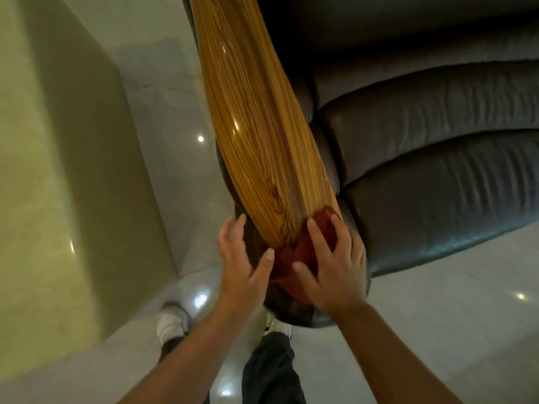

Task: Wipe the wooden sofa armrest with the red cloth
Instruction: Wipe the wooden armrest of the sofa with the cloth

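The right hand [335, 263] lies flat on the red cloth [294, 258] with the fingers spread wide, and it presses the cloth against the near end of the wooden armrest [256, 126]. The fingertips reach over the cloth toward the wood, the thumb lies on the lower folds. The left hand [242, 258] is open too, fingers loosely apart; it rests on the dark leather side of the sofa [437, 185] just beside the armrest tip, and its thumb touches the edge of the cloth. It grips nothing. The cloth is crumpled and wraps around the rounded near tip of the armrest, partly hidden under the right hand. The armrest is long, glossy, with yellow-brown striped grain, and it runs away from the person along the left side of the sofa
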Demonstrator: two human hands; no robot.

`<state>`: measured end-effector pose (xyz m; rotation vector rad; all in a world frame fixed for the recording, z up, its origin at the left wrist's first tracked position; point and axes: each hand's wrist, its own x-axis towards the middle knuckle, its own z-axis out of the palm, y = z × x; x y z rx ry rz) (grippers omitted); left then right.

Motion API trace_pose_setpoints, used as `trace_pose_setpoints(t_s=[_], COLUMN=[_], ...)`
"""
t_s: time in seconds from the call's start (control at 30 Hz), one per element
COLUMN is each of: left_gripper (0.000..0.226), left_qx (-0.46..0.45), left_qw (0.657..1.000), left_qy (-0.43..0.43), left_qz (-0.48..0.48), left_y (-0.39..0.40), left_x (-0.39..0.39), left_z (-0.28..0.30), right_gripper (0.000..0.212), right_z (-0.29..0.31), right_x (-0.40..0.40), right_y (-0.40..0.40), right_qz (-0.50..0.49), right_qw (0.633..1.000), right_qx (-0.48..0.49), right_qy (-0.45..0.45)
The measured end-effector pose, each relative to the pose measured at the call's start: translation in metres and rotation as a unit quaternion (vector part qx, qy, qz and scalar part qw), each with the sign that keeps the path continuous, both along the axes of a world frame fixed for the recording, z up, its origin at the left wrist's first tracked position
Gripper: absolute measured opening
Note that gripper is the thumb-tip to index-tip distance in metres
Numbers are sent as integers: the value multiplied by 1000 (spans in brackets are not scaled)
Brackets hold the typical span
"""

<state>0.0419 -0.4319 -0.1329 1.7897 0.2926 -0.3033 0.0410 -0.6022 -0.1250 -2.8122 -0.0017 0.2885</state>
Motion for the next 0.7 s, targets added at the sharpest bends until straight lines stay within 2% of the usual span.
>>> trace_pose_setpoints(t_s=[0.07, 0.1, 0.2, 0.27, 0.37, 0.43, 0.57, 0.7], left_gripper=[64, 62, 61, 50, 28, 19, 15, 23], left_qx=[-122, -137, -60, -12, 70, 80, -10, -63], left_qw=[991, 988, 993, 993, 980, 968, 985, 989], left_qy=[62, 77, 102, 119, 82, 36, 21, -17], left_qz=[7, 5, 21, -3, -165, -234, -171, -132], left_y=[-10, -12, -14, -7, 12, 20, 29, 43], left_x=[-12, -14, -5, 4, 9, 8, 6, 1], left_z=[3, 2, -3, -3, -3, 1, 11, 26], right_gripper=[66, 67, 68, 58, 38, 34, 46, 30], right_z=[6, 8, 18, 23, 27, 29, 34, 57], right_x=[18, 27, 49, 59, 68, 71, 66, 69], right_y=[-17, -23, -38, -49, -58, -59, -63, -60], right_qz=[25, 49, 122, 161, 215, 247, 188, 147], right_qw=[1000, 999, 992, 987, 976, 968, 970, 954], right_qx=[0, -7, -1, 5, -2, 2, 83, 156], right_qy=[-13, -13, 15, 18, 28, 36, 128, 210])
